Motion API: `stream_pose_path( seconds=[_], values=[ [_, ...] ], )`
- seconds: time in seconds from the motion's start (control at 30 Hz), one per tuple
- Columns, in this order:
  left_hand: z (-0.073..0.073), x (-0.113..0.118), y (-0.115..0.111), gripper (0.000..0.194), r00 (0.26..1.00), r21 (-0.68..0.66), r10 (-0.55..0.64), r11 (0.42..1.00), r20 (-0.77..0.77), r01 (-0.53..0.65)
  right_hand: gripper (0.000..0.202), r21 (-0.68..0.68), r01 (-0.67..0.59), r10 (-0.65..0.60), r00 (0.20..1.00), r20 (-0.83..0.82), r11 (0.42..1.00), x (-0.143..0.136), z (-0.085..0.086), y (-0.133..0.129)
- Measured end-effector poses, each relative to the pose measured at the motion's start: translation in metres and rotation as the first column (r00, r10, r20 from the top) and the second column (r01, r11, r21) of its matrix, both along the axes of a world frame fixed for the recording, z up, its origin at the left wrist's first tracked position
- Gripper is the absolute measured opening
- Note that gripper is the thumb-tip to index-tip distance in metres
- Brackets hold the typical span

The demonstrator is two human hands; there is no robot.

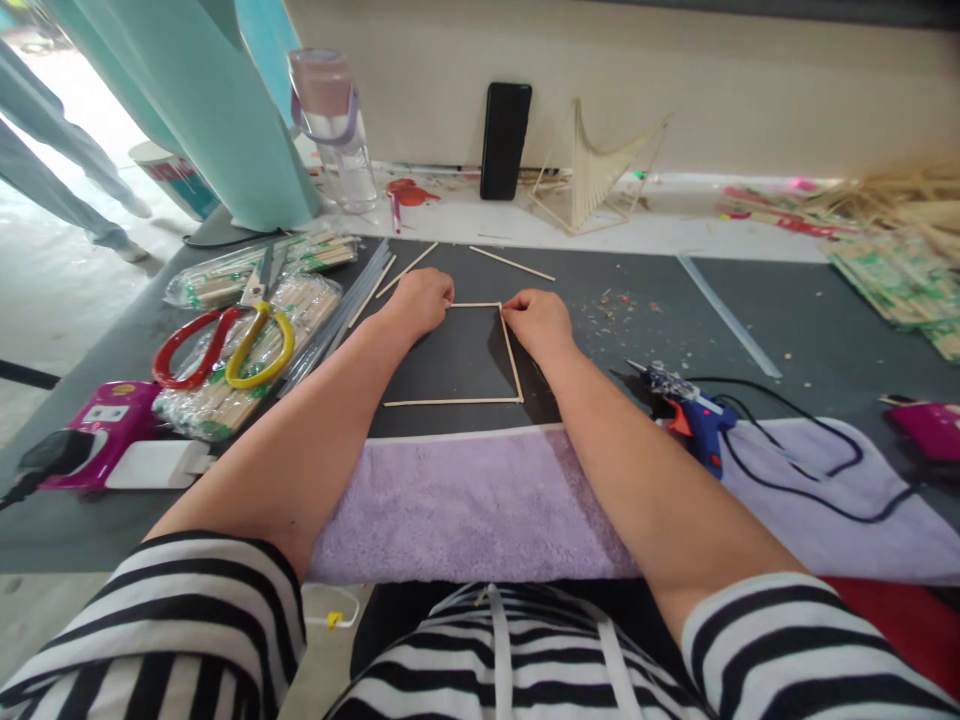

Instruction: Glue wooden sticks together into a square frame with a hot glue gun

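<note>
Three thin wooden sticks form an open-sided frame on the dark tabletop. The top stick runs between my two hands. My left hand pinches its left end. At the corner where it meets the right-hand stick, my right hand closes its thumb and finger on the joint. Nearest my body lies the bottom stick, touching the right one at its end. Loose sticks rest just beyond my hands. A blue glue gun lies right of my right forearm.
Scissors lie on bagged sticks at left, near a magenta power strip. A purple towel covers the front edge. Behind stand a bottle, a phone and a stick-and-thread model. Black cable loops at right.
</note>
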State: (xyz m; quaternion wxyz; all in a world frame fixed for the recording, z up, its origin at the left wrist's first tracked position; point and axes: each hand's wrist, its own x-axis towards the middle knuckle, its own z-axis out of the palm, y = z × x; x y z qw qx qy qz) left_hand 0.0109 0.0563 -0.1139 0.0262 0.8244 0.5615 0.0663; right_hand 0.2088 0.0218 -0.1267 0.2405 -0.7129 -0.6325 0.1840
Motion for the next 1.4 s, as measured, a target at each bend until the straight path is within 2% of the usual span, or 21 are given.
stream_pose_path(
  seconds=[0.3,0.53,0.77,0.93,1.2,1.4],
  values=[
    [0.004,0.002,-0.003,0.022,1.000,-0.037,0.025,0.999,0.011,-0.025,0.017,0.023,-0.009,0.008,1.000,0.016,1.000,0.001,-0.003,0.002],
    [-0.001,-0.001,0.001,0.017,1.000,0.008,-0.002,1.000,0.007,0.002,0.017,0.030,-0.013,0.013,1.000,0.005,0.999,0.002,-0.004,0.002],
    [-0.001,0.001,-0.001,0.019,1.000,-0.001,0.026,1.000,0.004,-0.026,0.018,0.032,-0.018,0.018,1.000,-0.002,0.999,0.002,-0.002,0.000],
    [-0.002,0.000,0.000,0.018,1.000,0.033,0.000,0.999,-0.002,0.000,0.019,0.040,-0.018,0.018,1.000,-0.005,0.999,0.002,-0.003,0.001],
    [0.008,0.006,-0.007,0.021,0.998,-0.033,0.055,0.998,-0.028,-0.056,0.016,0.035,-0.010,0.011,1.000,-0.027,0.999,0.002,-0.004,0.001],
    [0.006,0.005,-0.007,0.022,0.999,-0.030,0.043,0.999,-0.018,-0.043,0.016,0.035,-0.007,0.008,1.000,-0.018,0.999,0.001,-0.003,0.000]
  ],
)
